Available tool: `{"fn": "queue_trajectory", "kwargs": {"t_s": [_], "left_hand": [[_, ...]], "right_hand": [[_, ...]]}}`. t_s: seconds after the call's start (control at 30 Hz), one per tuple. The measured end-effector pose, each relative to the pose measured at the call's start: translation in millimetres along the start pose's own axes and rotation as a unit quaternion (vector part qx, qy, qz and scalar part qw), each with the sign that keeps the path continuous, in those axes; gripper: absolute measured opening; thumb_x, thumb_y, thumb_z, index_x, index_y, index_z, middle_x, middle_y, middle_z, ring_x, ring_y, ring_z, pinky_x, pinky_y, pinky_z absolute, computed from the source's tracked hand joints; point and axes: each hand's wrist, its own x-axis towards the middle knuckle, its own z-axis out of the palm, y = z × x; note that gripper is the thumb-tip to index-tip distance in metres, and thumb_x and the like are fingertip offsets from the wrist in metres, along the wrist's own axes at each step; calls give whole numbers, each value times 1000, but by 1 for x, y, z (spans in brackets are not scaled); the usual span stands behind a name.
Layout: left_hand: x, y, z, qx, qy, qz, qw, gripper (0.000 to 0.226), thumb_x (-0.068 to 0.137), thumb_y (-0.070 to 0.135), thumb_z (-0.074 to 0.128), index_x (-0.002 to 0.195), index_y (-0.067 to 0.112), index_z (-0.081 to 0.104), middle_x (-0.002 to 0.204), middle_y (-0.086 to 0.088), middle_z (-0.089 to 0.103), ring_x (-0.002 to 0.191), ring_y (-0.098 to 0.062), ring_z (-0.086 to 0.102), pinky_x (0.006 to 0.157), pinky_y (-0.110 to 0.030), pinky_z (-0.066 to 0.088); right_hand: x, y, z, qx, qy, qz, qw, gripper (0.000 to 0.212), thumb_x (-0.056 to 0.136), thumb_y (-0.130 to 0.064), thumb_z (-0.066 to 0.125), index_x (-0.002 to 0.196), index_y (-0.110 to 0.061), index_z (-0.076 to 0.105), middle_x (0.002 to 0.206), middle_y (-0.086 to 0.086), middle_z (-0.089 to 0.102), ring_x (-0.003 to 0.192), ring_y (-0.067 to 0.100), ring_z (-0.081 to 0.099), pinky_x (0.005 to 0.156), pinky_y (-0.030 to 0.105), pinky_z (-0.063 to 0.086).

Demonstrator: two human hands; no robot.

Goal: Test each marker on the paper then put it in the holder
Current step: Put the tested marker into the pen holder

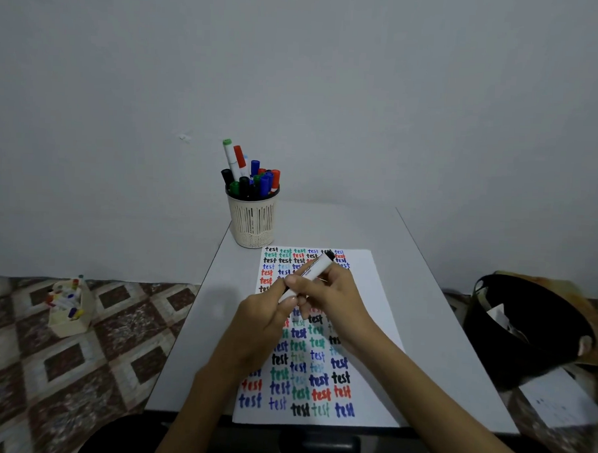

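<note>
Left hand (269, 315) and right hand (337, 294) both grip one black-capped marker (311, 273) over the paper (368, 284); the holder (253, 221) stands beyond.

Extends both bare forearms in from the lower edge, converging toward centre, uncrossed: left from lower left, right from lower right. Turns back of left hand (264, 327) to camera, wrist roughly in line with forearm, fingers curled, fingertips pinching near end of marker (314, 271). Sets right hand (339, 296) just beyond and to the right of left hand, touching it at the fingers. Wraps right fingers round the barrel, knuckles uppermost, wrist bent slightly inward. Grips with both hands at once, marker tilted, far end pointing up and away from the body.
</note>
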Motion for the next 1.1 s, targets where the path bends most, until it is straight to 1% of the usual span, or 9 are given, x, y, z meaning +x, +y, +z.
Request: {"fn": "queue_trajectory", "kwargs": {"t_s": [0.27, 0.47, 0.57, 0.67, 0.77, 0.87, 0.93, 1.03, 1.1], "left_hand": [[-1, -1, -2, -44, 19, 16, 999, 27, 94, 45, 36, 113, 37, 53, 57, 0, 56, 48, -13, 52, 48, -22, 41], [0, 2, -2, -35, 42, 53, 997, 31, 92, 43, 40, 114, 27, 55, 55, 10, 52, 42, -9, 45, 45, -13, 31], [-1, 1, -2, -26, 16, 29, 999, 29, 90, 50, 40, 111, 34, 52, 59, 2, 53, 51, -13, 52, 49, -25, 42], [0, -4, -1, 13, 26, 35, 999, 26, 91, 38, 42, 110, 28, 56, 72, 8, 55, 70, -8, 53, 64, -25, 45], [2, -14, 5, 103, 4, 102, 990, 25, 90, 21, 42, 105, 19, 62, 94, 10, 61, 88, -5, 52, 74, -31, 42], [2, -21, 6, 112, -16, 122, 986, 25, 84, 13, 45, 100, 19, 64, 99, 7, 62, 95, -10, 55, 74, -37, 44], [3, -23, 6, 109, -22, 132, 985, 26, 82, 8, 47, 98, 18, 64, 101, 6, 63, 98, -11, 57, 75, -40, 46], [4, -21, 6, 102, -31, 143, 984, 27, 78, 0, 52, 97, 15, 66, 104, 2, 64, 98, -12, 59, 77, -39, 49], [6, -20, 4, 89, -33, 146, 985, 27, 77, 0, 52, 97, 12, 67, 102, 0, 65, 97, -12, 60, 80, -33, 50]], "right_hand": [[-1, -1, -2, 34, -17, -7, 999, 21, 84, -2, 69, 93, 12, 57, 65, 15, 64, 46, 23, 56, 48, 27, 50], [-3, -13, -10, 4, -21, -42, 999, 19, 80, 2, 72, 91, 9, 58, 67, 17, 66, 50, 27, 60, 50, 30, 54], [-2, -11, -18, 36, 27, -47, 998, 18, 80, 0, 72, 82, 3, 55, 70, 22, 64, 50, 25, 59, 47, 30, 52], [-1, -12, -36, 117, 95, -35, 988, 16, 85, 3, 64, 77, -3, 52, 74, 17, 65, 54, 22, 60, 47, 29, 53], [-5, -10, -54, 156, 107, -15, 982, 3, 91, -1, 56, 92, -3, 58, 91, 18, 71, 73, 27, 69, 55, 31, 57], [-12, -4, -66, 144, 97, 9, 985, 9, 91, -3, 56, 97, 0, 61, 102, 24, 69, 89, 31, 70, 62, 36, 61], [-16, -2, -71, 112, 89, 17, 990, 3, 85, 3, 62, 88, 2, 60, 93, 27, 68, 76, 30, 69, 55, 36, 59], [-18, 3, -76, 75, 79, 17, 994, 18, 79, 8, 68, 73, -1, 54, 62, 22, 60, 43, 23, 58, 38, 25, 45], [-16, 6, -78, 40, 98, 22, 994, 28, 78, 9, 71, 67, -4, 48, 51, 17, 54, 35, 22, 51, 35, 21, 37]]}}
